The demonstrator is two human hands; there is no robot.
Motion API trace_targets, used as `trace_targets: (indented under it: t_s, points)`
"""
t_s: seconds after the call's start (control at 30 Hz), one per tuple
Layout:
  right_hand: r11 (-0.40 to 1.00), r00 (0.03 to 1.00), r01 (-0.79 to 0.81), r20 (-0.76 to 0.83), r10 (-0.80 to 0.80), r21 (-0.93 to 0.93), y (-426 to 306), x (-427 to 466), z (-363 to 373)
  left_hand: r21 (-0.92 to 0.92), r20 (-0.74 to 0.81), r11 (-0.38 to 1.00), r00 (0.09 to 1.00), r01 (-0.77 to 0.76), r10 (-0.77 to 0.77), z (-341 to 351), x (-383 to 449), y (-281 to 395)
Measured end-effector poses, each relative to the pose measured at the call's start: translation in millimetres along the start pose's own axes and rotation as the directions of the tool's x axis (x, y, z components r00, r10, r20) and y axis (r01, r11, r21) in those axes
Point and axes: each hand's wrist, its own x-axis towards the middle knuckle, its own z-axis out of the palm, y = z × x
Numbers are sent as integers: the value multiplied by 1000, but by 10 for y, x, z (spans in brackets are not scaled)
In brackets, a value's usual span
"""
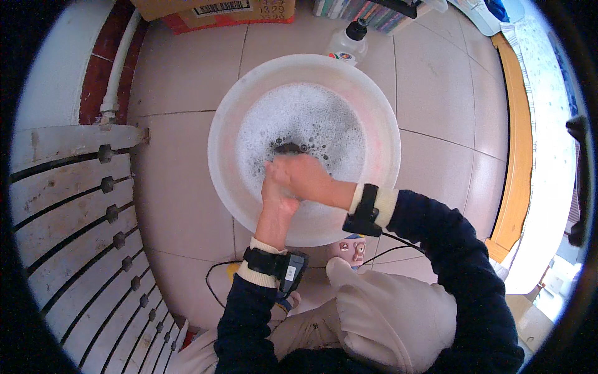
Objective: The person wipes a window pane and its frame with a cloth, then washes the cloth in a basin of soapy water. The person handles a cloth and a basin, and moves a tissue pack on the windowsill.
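Observation:
A round white plastic basin (379, 145) stands on the floor before me, holding foamy water (299, 107). Over its near half my hands are pressed together, slightly blurred. My right hand (306, 175) is curled into a fist on top of my left hand (276, 189), whose fingers it partly covers. A dark wet piece, apparently cloth (288, 148), sticks out just beyond the fingers at the foam's surface. Both hands appear closed around it; the rest of it is hidden by hands and suds.
A clear bottle with a black cap (350, 42) stands behind the basin. Farther back are a cardboard box (224, 14) and a row of books (345, 11). A white radiator (79, 196) lines the left; a wooden bed frame (514, 154) is at right. Black cables (397, 240) hang from my wrist straps.

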Motion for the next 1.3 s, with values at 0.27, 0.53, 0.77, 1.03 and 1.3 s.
trace_targets:
  t_s: [0.27,0.53,0.77,1.03,1.3]
  points:
    - [978,989,125,53,-135,167,-139,-379,12,254,-76,964,993,-73,95,145,-258,147]
    - [998,999,-20,-51,17,-57,292,17,-128,-67,-5,998,1000,3,-3,221,-93,-3]
    - [957,1000,-15,-26,7,-290,678,-35,-306,-149,-197,983,977,-109,78,202,-62,176]
    - [957,995,-92,-9,98,274,410,-31,-157,-125,-36,992,999,32,-37,176,-47,84]
    - [955,981,183,16,-192,234,-293,-364,-222,236,343,882,884,-408,317,73,-427,39]
